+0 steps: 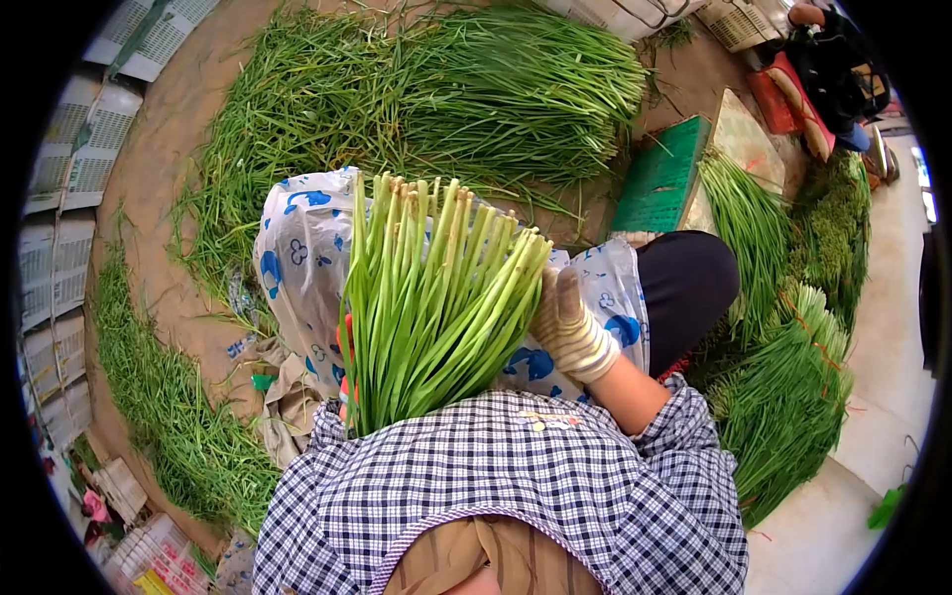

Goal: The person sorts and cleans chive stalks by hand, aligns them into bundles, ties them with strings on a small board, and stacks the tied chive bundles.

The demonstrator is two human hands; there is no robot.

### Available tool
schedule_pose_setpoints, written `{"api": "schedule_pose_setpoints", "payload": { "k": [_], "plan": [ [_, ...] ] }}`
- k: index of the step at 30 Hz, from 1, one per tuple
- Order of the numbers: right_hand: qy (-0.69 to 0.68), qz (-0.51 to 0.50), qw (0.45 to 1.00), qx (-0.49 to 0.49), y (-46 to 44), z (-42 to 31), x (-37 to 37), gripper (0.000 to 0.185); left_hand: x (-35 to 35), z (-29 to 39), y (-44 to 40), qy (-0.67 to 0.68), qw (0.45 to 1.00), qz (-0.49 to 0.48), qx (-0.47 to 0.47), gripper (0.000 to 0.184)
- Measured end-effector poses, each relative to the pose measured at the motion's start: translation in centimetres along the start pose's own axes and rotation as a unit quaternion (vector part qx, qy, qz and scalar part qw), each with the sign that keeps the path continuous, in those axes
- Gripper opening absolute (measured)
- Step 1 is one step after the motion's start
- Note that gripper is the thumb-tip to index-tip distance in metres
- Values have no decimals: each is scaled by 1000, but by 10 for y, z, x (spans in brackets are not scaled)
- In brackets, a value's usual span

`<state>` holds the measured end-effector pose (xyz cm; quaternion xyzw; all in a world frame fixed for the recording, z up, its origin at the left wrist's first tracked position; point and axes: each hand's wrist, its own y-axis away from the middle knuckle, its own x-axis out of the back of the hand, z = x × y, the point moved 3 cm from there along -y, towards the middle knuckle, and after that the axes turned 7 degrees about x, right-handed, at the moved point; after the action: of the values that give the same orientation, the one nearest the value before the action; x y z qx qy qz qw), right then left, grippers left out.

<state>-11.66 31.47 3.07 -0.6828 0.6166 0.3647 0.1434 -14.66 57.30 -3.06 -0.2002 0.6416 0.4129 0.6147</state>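
A thick bunch of garlic chives [436, 297] is upright in front of my chest, pale cut ends up and green leaves down against my checked apron [496, 466]. My left hand [345, 342] is mostly hidden behind the bunch's left side; only a bit of red glove shows at its edge, closed against the stems. On the other side, my right hand [575, 329], in a striped white and grey glove, presses round the stems, its fingertips partly behind them. Under the bunch, a clear plastic sheet with blue prints [297, 243] covers my lap.
A large heap of loose chives [516, 89] lies on the floor ahead, with scattered leaves [178, 426] at left. Tied bundles [783, 397] are piled at right near a green board [662, 174]. White crates [59, 268] line the left. Another person [843, 79] is at upper right.
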Motion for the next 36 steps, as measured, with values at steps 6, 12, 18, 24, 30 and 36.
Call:
{"api": "schedule_pose_setpoints", "payload": {
  "k": [6, 12, 18, 24, 30, 36],
  "plan": [
    [179, -101, 979, 4, -37, -35, -28, 73, -2, -2, 4, -13, 1000, -1, -1, 66],
    [395, -226, 890, -8, -60, -75, -64, 57, -5, -8, 1, -29, 1000, -1, 9, 66],
    [257, -200, 945, 43, -68, -60, -53, 78, -10, -3, 1, -46, 999, 1, 6, 66],
    [96, -96, 989, 57, -58, -52, -64, 92, -115, 27, -12, -438, 878, 178, 71, 66],
    [-74, -71, 994, 24, -64, -49, -57, 80, -130, 36, -27, -582, 807, 42, 88, 73],
    [-19, -153, 988, 29, -65, -53, -57, 76, -136, 30, -37, -654, 733, -86, 167, 75]
  ]
}}
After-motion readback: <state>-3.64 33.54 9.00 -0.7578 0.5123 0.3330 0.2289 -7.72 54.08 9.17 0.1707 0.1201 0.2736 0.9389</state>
